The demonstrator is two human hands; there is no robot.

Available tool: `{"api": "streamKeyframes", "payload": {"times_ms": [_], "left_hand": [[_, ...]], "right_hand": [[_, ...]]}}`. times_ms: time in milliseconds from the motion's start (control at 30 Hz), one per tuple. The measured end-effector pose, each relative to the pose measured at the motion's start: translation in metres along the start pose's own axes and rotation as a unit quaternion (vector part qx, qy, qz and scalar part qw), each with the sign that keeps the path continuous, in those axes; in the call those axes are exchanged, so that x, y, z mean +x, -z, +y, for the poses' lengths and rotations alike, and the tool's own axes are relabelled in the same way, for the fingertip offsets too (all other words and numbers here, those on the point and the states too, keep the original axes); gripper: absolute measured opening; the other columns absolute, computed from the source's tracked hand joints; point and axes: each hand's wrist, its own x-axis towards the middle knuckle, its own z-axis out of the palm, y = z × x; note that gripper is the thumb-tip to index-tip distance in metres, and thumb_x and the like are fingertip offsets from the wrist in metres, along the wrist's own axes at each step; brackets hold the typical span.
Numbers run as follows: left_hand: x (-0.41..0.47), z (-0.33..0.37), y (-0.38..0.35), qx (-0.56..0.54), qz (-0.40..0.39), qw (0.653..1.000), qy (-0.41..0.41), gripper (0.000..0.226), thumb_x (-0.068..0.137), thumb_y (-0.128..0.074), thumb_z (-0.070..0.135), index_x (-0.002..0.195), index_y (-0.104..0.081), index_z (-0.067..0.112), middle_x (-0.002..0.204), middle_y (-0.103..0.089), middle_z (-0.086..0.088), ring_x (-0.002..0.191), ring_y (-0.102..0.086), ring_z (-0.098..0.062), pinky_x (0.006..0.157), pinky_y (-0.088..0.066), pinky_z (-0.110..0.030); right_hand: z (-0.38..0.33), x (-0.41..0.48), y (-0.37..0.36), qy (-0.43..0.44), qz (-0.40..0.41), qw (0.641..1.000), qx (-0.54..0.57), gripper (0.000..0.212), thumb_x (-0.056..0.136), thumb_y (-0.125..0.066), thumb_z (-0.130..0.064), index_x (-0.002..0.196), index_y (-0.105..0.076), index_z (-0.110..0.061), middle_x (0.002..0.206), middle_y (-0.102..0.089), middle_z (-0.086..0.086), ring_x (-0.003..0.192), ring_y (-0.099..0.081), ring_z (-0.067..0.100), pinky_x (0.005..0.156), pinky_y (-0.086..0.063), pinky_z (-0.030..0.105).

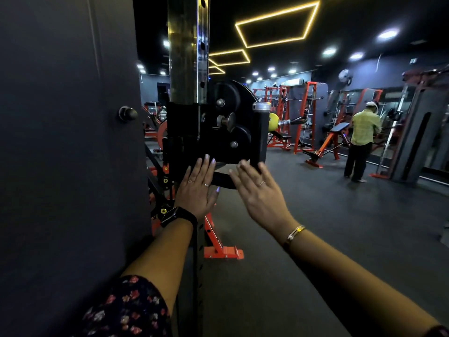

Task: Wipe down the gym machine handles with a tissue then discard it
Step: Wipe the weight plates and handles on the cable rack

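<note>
Handle [222, 180] crosswise, long axis left-right.

No text, brand or number clear enough to read, only tiny white marks along the orange rack post [213, 231] and a small wall sign [413, 61], both too blurred

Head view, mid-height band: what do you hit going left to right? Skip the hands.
dark grey panel → perforated steel upright → black pulley wheel → chrome-capped black tube → yellow ball → orange incline bench → person in yellow shirt
</note>
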Motion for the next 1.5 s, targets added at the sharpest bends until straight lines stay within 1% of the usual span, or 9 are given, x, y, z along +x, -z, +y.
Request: {"api": "streamKeyframes", "payload": {"times_ms": [133, 333, 433, 600, 767, 933, 1133, 1267, 1500], "left_hand": [[-0.005, -0.001, -0.001, -0.001, 0.02, 1.0, 0.018, 0.07, 0.091, -0.032, 0.037, 0.153, -0.009, 0.012, 0.159, -0.013, -0.01, 0.149, 0.011, -0.012, 0.119, -0.003, -0.034], [-0.004, -0.006, -0.007, 0.027, -0.016, 0.999, 0.007, 0.098, 0.089, -0.058, 0.038, 0.153, 0.011, 0.011, 0.16, 0.006, -0.003, 0.147, 0.019, -0.017, 0.118, 0.005, -0.034], [-0.003, -0.005, -0.006, 0.032, -0.005, 0.999, 0.013, 0.085, 0.089, -0.047, 0.042, 0.153, -0.004, 0.006, 0.159, -0.005, -0.011, 0.147, 0.019, -0.016, 0.118, 0.006, -0.033], [-0.004, -0.002, -0.005, -0.024, 0.015, 0.999, 0.027, 0.072, 0.092, -0.033, 0.038, 0.151, -0.007, 0.006, 0.16, -0.01, -0.012, 0.147, 0.017, -0.011, 0.119, 0.003, -0.032], [-0.004, 0.001, -0.003, -0.036, -0.007, 0.999, 0.039, 0.075, 0.092, -0.034, 0.04, 0.151, 0.0, 0.008, 0.159, -0.003, -0.009, 0.146, 0.019, -0.01, 0.119, 0.011, -0.027], [-0.005, 0.003, -0.002, -0.046, 0.0, 0.998, 0.04, 0.066, 0.097, -0.026, 0.037, 0.15, -0.005, 0.003, 0.158, -0.003, -0.01, 0.146, 0.02, -0.009, 0.119, 0.009, -0.029], [-0.004, 0.012, 0.002, -0.053, 0.018, 0.997, 0.055, 0.066, 0.095, -0.025, 0.036, 0.15, -0.006, 0.004, 0.158, -0.003, -0.009, 0.146, 0.015, -0.008, 0.119, 0.01, -0.029], [0.004, 0.021, 0.002, -0.016, 0.018, 0.999, -0.023, 0.071, 0.091, -0.031, 0.035, 0.152, -0.006, 0.009, 0.159, -0.008, -0.01, 0.148, 0.012, -0.011, 0.12, 0.001, -0.037], [0.01, 0.027, 0.003, -0.041, 0.007, 0.999, -0.031, 0.068, 0.094, -0.029, 0.04, 0.153, -0.008, 0.013, 0.16, -0.005, -0.01, 0.148, 0.015, -0.01, 0.12, -0.002, -0.036]], "right_hand": [[-0.042, 0.021, 0.003, -0.072, -0.097, 0.992, 0.026, 0.061, 0.092, -0.015, -0.026, 0.144, -0.037, -0.004, 0.129, -0.055, 0.027, 0.127, -0.05, 0.035, 0.118, -0.013, 0.044], [-0.067, 0.073, 0.003, -0.206, -0.132, 0.962, 0.124, 0.049, 0.088, -0.039, -0.015, 0.13, -0.051, 0.007, 0.088, -0.071, 0.013, 0.088, -0.069, 0.021, 0.107, -0.038, 0.035], [-0.071, 0.07, 0.002, -0.161, -0.131, 0.967, 0.149, 0.044, 0.083, -0.059, -0.013, 0.122, -0.058, 0.007, 0.107, -0.069, 0.018, 0.105, -0.066, 0.026, 0.106, -0.041, 0.04], [-0.046, 0.029, -0.006, -0.035, -0.102, 0.994, 0.008, 0.055, 0.09, -0.025, -0.021, 0.132, -0.052, 0.001, 0.131, -0.058, 0.015, 0.126, -0.053, 0.025, 0.116, -0.019, 0.04], [-0.051, 0.012, 0.002, -0.059, -0.124, 0.987, -0.083, 0.06, 0.096, -0.005, -0.017, 0.141, -0.036, 0.008, 0.142, -0.042, 0.026, 0.137, -0.037, 0.036, 0.118, -0.009, 0.049], [-0.071, 0.032, -0.001, -0.07, -0.161, 0.984, -0.013, 0.057, 0.098, -0.021, -0.024, 0.147, -0.022, 0.006, 0.152, -0.024, 0.026, 0.144, -0.021, 0.036, 0.116, -0.001, 0.044], [-0.035, 0.008, -0.011, 0.039, -0.079, 0.996, -0.033, 0.052, 0.095, -0.025, -0.016, 0.143, -0.039, -0.001, 0.148, -0.037, 0.019, 0.139, -0.035, 0.03, 0.118, -0.012, 0.043], [0.025, -0.019, -0.001, 0.135, -0.003, 0.987, -0.086, 0.047, 0.101, -0.026, -0.011, 0.146, -0.034, -0.005, 0.152, -0.034, 0.011, 0.141, -0.03, 0.026, 0.118, -0.008, 0.044], [0.089, 0.028, 0.026, 0.115, 0.027, 0.985, -0.129, 0.046, 0.105, -0.021, -0.014, 0.149, -0.029, -0.008, 0.154, -0.032, 0.007, 0.144, -0.024, 0.023, 0.118, -0.007, 0.046]]}}
